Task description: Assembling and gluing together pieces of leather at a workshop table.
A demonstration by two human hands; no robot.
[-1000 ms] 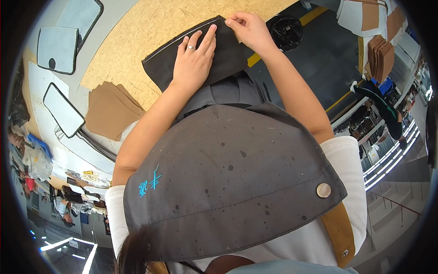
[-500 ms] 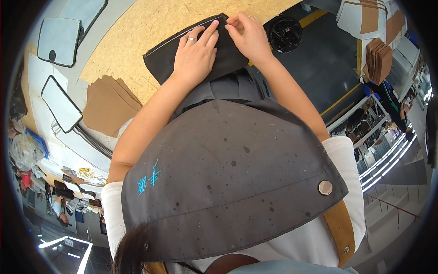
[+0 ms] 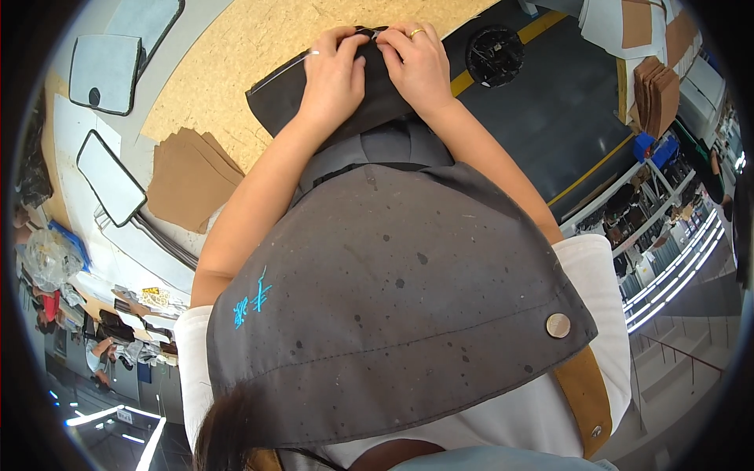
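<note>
A black leather-like piece (image 3: 283,102) lies at the near edge of the speckled board, with a thin pale line along its far edge. My left hand (image 3: 334,78) rests on it with bent fingers, the fingertips pinching the far edge near the right corner. Close beside it, my right hand (image 3: 416,67) pinches that same edge with thumb and forefinger. A small pale bit shows between the two sets of fingertips, too small to name. The fingers hide most of the corner.
The speckled tan worktop (image 3: 212,78) spreads beyond the piece. Brown sheets (image 3: 192,180) are stacked at left, beside black-edged pale panels (image 3: 110,177). A round black bin (image 3: 493,56) stands on the dark floor at right. Brown pieces (image 3: 654,94) are piled farther right.
My left hand has gone from lying with fingers stretched over the piece to pinching its far edge. My right hand has shifted slightly left, and the fingertips now nearly meet.
</note>
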